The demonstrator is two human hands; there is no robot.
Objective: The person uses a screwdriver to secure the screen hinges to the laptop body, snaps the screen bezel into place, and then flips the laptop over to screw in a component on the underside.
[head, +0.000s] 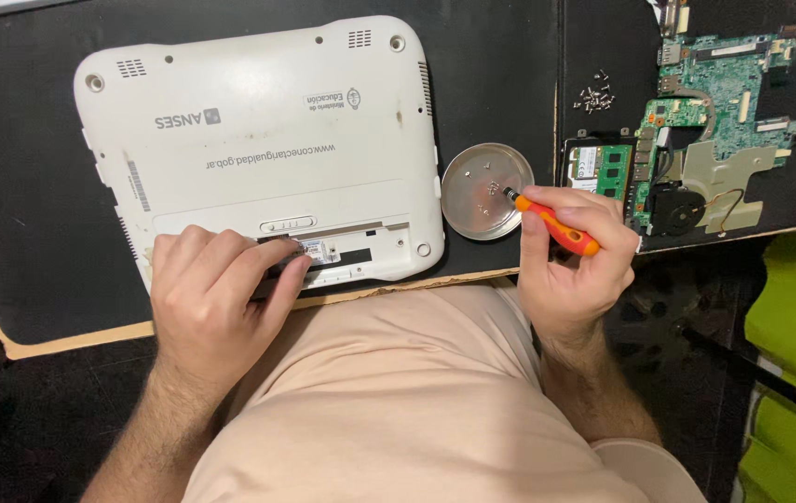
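The left hand (211,298) rests with curled fingers on the near edge of the upturned white laptop (258,140). The right hand (575,251) pinches an orange screwdriver (556,225), tip over the round metal dish (484,191).

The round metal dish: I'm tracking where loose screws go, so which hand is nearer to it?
Right. The right hand, holding an orange screwdriver, sits at the round metal dish's edge; the left hand rests on the white laptop.
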